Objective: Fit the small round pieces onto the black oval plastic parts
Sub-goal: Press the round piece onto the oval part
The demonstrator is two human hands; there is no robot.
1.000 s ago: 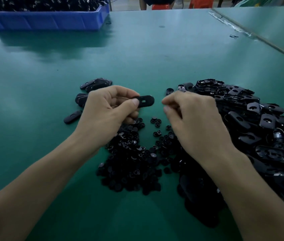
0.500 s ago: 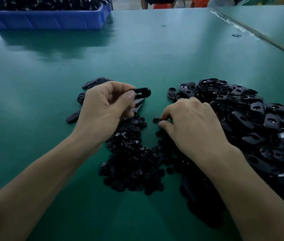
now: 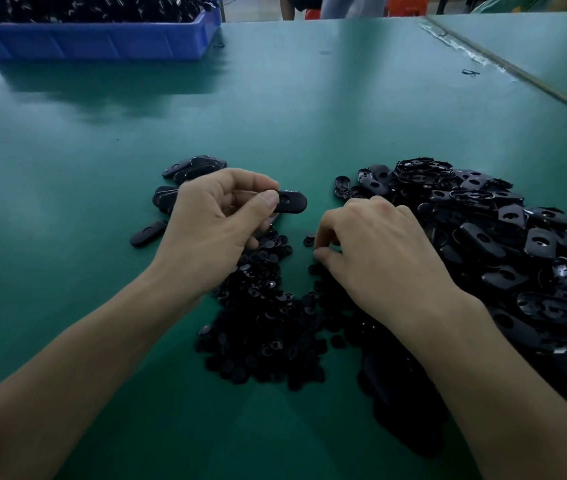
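Left hand: raised just above the green table, clamped on one black oval part between thumb and curled fingers. Far end of the part projecting to the right, roughly level.

Right hand: lowered, knuckles up, fingers curled, tips down at the far edge of the heap of small round pieces. Thumb and forefinger close together; grasp on a piece not determinable. One loose round piece lying on the table just beside those fingertips.

Heap of small round pieces: on the table between and beneath both wrists.

Large heap of oval parts: directly right of the right hand, partly under its forearm.

Small group of oval parts: beyond the left hand, with a single oval part set apart at its left.

Blue bin: at the far left of the table, filled with dark parts, well apart from both hands.
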